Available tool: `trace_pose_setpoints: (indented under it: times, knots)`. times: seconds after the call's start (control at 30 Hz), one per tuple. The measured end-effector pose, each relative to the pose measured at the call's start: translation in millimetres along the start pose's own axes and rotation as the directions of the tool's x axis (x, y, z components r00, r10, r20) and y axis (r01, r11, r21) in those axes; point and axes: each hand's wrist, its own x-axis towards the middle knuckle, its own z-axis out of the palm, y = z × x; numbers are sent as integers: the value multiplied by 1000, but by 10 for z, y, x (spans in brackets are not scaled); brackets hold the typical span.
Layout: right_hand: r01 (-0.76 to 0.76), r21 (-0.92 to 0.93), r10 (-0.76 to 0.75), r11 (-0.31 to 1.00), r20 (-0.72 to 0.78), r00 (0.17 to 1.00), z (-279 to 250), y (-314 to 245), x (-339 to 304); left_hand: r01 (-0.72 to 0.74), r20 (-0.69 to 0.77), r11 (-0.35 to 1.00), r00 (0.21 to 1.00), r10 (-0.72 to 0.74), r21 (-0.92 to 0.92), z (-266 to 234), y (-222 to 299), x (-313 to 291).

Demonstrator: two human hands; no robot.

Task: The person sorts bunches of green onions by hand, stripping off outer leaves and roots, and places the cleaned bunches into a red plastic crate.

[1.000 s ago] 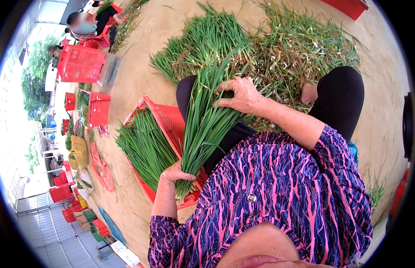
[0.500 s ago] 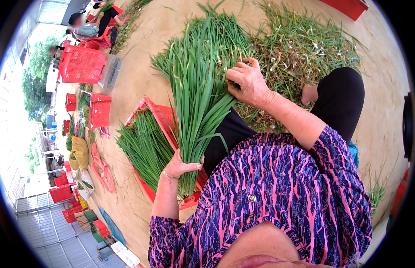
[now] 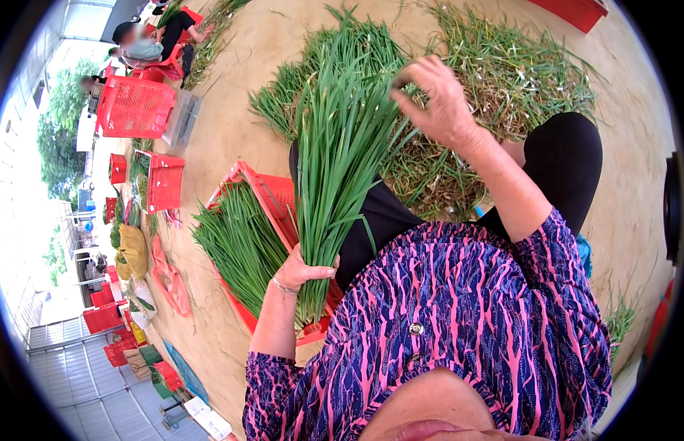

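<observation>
A thick bunch of garlic chives (image 3: pixel 335 162) lies across my lap, its long flat green leaves fanned upward and away from me. My left hand (image 3: pixel 304 272) is wrapped round the bunch near its pale lower ends, with a thin bracelet at the wrist. Just right of the leaf tips, my right hand (image 3: pixel 441 103) is raised, slightly blurred, its fingers curved and thumb apart; nothing shows between them. Under the left forearm a red plastic crate (image 3: pixel 272 195) holds more chives (image 3: pixel 239 231) laid lengthwise. Beyond the bunch lies a pile of green chives (image 3: pixel 357 48) on the floor.
A heap of loose, yellowing trimmings (image 3: pixel 496 81) spreads at the far right, near my bare foot. To the left stand red crates (image 3: pixel 164 180), a pink-red bag (image 3: pixel 168 275) and a yellow sack (image 3: pixel 132 250). A seated person (image 3: pixel 147 48) works at the far left.
My right hand has come away from the leaves, rising up and to the right, its fingers loosened. The upper leaves have shifted slightly right, while the left hand keeps its hold.
</observation>
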Motion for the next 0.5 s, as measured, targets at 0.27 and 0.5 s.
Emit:
trace_pose_setpoints:
  times: [0.27, 0.5]
  knots:
    - [-227, 83, 202, 970, 238, 950, 416, -492, -188, 6, 11, 998, 1000, -7, 70, -4, -1, 9]
    - [-449, 552, 240, 703, 410, 880, 558, -381, -252, -2, 54, 992, 999, -5, 125, -37, 9, 36]
